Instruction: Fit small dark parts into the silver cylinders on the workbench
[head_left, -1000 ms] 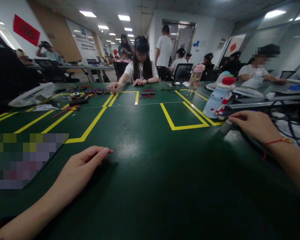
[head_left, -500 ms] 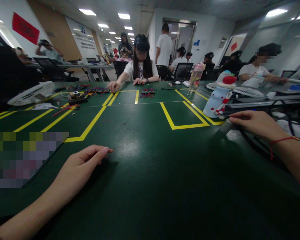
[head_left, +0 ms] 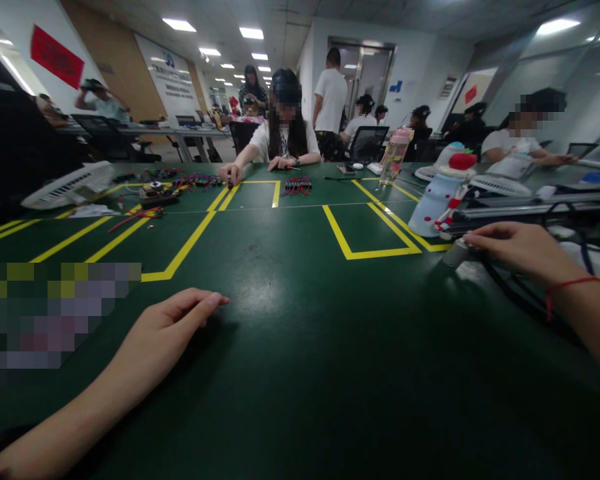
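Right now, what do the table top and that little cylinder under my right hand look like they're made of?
The table top looks like a dark green rubber or vinyl mat, semi-matte, with a soft glare patch. The small cylinder at the right hand looks like silvery metal or plastic; it is too small to tell.

A long dark green desk [head_left: 300,347] marked with yellow tape lines [head_left: 183,252] fills the room. Ceiling light panels [head_left: 179,25] glow overhead. A red banner [head_left: 56,57] hangs on the left wall, a metal-framed doorway [head_left: 365,67] stands at the back, and black office chairs [head_left: 365,143] line the far side.
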A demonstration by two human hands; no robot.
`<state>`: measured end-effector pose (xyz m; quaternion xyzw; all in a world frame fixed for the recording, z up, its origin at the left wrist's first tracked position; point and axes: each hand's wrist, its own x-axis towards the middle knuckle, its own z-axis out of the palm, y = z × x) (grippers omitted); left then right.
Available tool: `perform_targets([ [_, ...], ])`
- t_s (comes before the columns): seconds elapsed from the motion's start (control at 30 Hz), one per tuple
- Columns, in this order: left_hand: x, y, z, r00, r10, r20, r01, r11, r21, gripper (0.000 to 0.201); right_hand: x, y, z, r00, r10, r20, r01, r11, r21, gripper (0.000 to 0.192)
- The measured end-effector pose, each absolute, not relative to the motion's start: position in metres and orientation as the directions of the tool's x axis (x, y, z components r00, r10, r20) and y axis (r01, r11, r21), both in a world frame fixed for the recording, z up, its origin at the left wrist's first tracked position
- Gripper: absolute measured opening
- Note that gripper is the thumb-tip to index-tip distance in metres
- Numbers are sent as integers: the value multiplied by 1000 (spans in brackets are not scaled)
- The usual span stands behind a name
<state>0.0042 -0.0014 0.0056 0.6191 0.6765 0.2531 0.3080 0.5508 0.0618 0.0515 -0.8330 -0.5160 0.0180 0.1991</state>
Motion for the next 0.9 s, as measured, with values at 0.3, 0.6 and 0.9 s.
perform_targets([
  [0.3, 7, -3, 9, -34, 996, -86, 671, 86, 737, 45, 560, 69, 38, 347, 923, 164, 882, -261, -393, 55],
  [0.6, 12, -3, 12, -40, 996, -78, 701, 84, 708, 47, 521, 57, 34, 225, 907, 356, 905, -59, -421, 44],
  [0.9, 11, -2, 8, -17, 1000, -12, 733, 21, 680, 45, 322, -5, 12, -487, 761, 429, 395, 630, -669, 31],
])
